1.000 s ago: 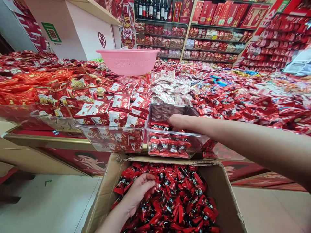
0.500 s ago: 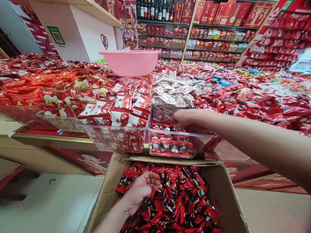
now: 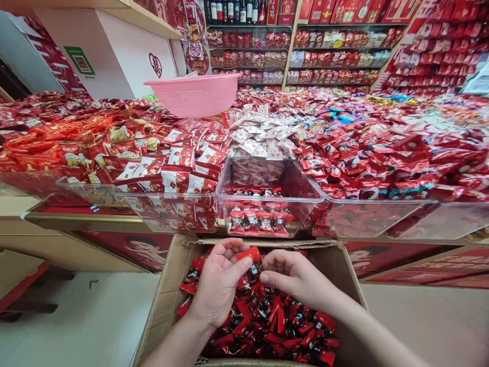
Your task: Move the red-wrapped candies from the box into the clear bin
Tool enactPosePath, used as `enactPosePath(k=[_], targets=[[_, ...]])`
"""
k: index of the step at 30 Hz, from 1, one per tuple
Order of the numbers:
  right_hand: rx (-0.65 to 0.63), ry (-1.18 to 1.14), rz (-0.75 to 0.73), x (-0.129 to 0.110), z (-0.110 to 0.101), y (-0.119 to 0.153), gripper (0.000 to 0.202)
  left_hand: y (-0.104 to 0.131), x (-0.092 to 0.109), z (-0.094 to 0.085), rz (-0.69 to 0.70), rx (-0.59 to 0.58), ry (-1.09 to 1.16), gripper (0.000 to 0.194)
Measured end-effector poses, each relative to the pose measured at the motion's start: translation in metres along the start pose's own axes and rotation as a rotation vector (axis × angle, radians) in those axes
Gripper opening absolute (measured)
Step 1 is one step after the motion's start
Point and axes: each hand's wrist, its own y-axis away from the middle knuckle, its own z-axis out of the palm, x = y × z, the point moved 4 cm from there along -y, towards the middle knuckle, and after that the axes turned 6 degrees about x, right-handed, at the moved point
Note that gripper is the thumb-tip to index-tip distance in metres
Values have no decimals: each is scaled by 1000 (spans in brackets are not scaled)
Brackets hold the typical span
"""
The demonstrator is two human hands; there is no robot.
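Note:
My left hand point(image 3: 223, 278) is closed over the box and pinches a red-wrapped candy point(image 3: 250, 253) between thumb and fingers. Just right of that candy, my right hand point(image 3: 292, 275) has its fingers curled and its thumb apart from them, and I see nothing in it. Under both hands, an open cardboard box point(image 3: 353, 280) holds many loose red and black wrapped candies point(image 3: 263, 316). Beyond the box stands a clear plastic bin point(image 3: 273, 200) with similar candies point(image 3: 257, 221) lined up in rows at its front. Its upper part shows bare space.
Left of the clear bin, another bin is heaped with red and white packets point(image 3: 175, 176). White packets point(image 3: 263, 132) are piled behind it, red packets point(image 3: 367, 168) to its right. A pink basket point(image 3: 194, 94) sits on the heap. Stocked shelves point(image 3: 248, 51) line the back.
My right hand has come back from the clear bin to the box, beside my left hand. A candy now shows in my left hand. The view has shifted slightly.

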Motion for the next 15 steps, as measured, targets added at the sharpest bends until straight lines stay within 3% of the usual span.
enactPosePath(k=[3,6,10,15], targets=[[82,-141,58,19,-1,-1,24,2,-11,3,-33,-54,-42,30],[111,-95,38,22,-4,3,22,2,-24,0,-101,-114,-153,25],[224,391,-331,4,-3,14,29,1,-29,-5,-147,-40,-88,22],[127,969,-749,-34,6,26,21,7,-20,1,-238,-122,-28,23]])
